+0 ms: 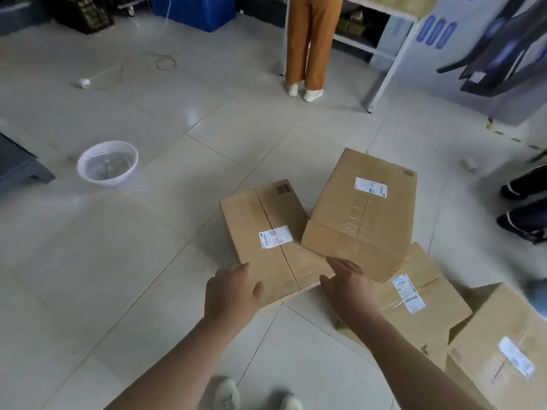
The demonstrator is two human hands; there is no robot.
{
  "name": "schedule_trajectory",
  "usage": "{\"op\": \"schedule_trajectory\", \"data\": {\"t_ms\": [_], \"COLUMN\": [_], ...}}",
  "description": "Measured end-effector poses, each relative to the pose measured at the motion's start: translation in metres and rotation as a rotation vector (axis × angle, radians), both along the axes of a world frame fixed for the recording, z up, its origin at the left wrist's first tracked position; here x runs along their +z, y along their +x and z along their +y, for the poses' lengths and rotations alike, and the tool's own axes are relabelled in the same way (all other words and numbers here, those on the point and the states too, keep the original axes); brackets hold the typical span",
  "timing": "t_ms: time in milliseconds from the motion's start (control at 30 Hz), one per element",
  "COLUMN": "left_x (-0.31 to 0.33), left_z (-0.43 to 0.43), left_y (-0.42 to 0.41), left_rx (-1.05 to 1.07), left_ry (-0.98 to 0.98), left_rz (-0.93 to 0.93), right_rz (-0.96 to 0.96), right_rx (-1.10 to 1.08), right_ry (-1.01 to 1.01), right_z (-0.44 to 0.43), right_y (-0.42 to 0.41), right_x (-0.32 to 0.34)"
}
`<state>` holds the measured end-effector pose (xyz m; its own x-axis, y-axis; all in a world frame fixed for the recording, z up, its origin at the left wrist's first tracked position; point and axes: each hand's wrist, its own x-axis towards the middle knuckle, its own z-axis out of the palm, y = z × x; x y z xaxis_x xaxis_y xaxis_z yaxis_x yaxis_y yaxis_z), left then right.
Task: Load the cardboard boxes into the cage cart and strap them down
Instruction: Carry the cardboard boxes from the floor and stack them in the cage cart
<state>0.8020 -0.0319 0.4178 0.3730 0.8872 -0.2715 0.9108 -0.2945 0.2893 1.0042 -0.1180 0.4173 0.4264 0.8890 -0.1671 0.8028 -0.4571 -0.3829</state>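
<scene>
Several taped cardboard boxes with white labels lie on the tiled floor. A flat box (266, 229) lies nearest, and a taller box (367, 208) leans partly over its right side. Two more boxes (420, 303) (503, 350) lie at the lower right. My left hand (231, 291) hovers with relaxed fingers over the flat box's near left corner. My right hand (349, 288) reaches with straight fingers toward its near right edge, just below the taller box. Neither hand holds anything. No cage cart or strap is in view.
A white plastic basin (108, 164) sits on the floor to the left. A person in orange trousers (310, 45) stands at the back by a metal rack (381, 72). Dark shoes (524, 202) of another person are at the right edge. My own feet show at the bottom.
</scene>
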Motion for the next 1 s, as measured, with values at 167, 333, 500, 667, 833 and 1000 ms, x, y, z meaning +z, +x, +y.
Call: {"op": "schedule_trajectory", "data": {"t_ms": [167,333,500,667,833,1000], "left_x": [-0.011,-0.030,-0.075,-0.140,-0.196,-0.233], "left_z": [0.027,0.051,0.082,0.116,0.141,0.161], "left_y": [0.071,0.158,0.244,0.311,0.346,0.363], "left_rx": [-0.117,-0.175,-0.205,-0.220,-0.239,-0.159], "left_ry": [0.045,0.060,0.006,-0.066,-0.103,-0.204], "left_rz": [0.003,-0.006,-0.021,0.051,0.232,0.298], "right_rz": [0.022,0.033,0.047,0.015,0.023,0.160], "right_rx": [-0.127,-0.190,-0.259,-0.323,-0.367,-0.482], "right_ry": [-0.009,-0.024,-0.096,-0.196,-0.306,-0.233], "right_z": [0.001,0.006,0.015,0.028,0.034,0.034], "right_y": [0.060,0.137,0.223,0.290,0.327,0.345], "right_x": [-0.014,-0.036,-0.075,-0.129,-0.190,-0.235]}}
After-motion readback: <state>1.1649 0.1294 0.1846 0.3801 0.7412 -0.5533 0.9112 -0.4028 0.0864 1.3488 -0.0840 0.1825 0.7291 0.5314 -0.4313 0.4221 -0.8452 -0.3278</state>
